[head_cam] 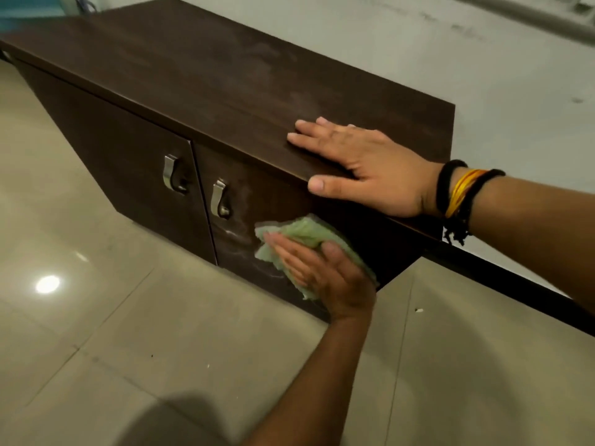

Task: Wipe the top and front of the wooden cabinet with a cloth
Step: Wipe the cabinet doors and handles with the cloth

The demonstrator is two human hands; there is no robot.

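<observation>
Pressing cloth [299, 235] against cabinet [180, 75] door, left fingers [289, 255] straight.

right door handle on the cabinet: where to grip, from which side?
Grip the right door handle at its bowed middle, coming straight at the door front. The curved metal strap stands upright, fixed at top and bottom, so fingers likely hook behind it sideways. The cloth is beside it, not touching.

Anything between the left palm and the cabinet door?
Yes: in the head view the green cloth lies between the left hand and the cabinet door.
</observation>
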